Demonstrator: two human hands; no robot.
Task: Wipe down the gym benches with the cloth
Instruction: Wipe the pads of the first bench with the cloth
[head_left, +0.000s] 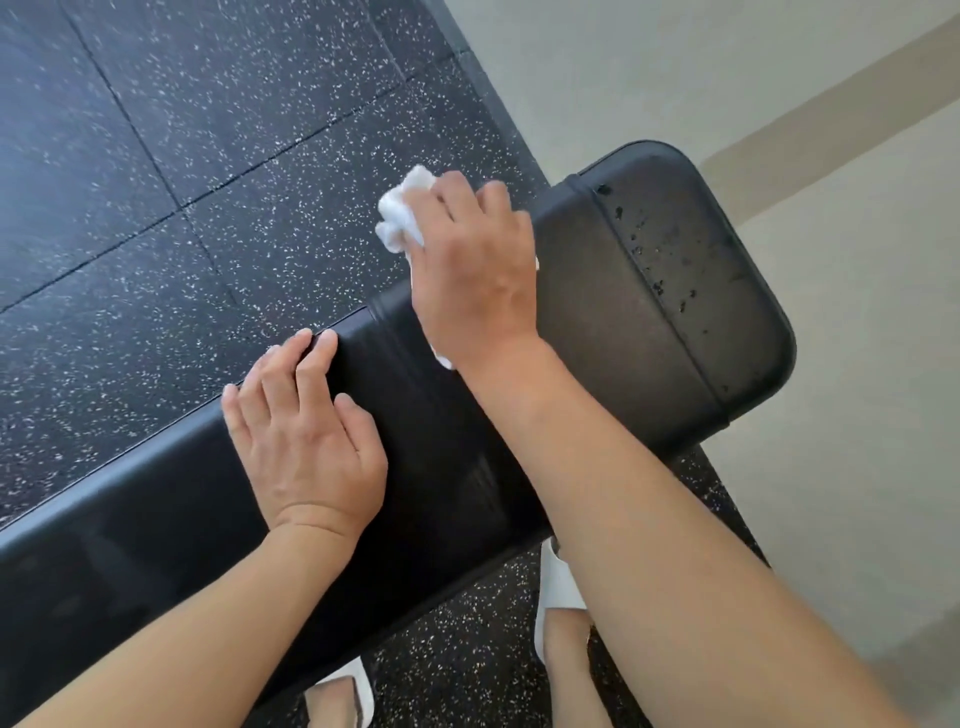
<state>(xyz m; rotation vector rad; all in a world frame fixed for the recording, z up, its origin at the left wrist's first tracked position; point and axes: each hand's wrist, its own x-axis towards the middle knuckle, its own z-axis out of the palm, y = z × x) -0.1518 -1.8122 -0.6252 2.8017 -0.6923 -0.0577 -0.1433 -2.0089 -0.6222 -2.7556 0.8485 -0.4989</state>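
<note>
Right hand (475, 270) clutches the cloth (402, 215) at the bench's (649, 312) far edge. Left hand (304, 431) rests flat, fingers spread. Recommend firm strokes toward the spotted end.

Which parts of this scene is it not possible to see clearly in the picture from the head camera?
- Most of the white cloth: the right hand covers it, so its grip cannot be judged.
- The bench frame and legs: hidden beneath the black pad.
- The bench's left end: cut off by the picture edge.
- The feet in white slippers: partly hidden by the bench and forearms.
- The padding under the left hand.
</note>
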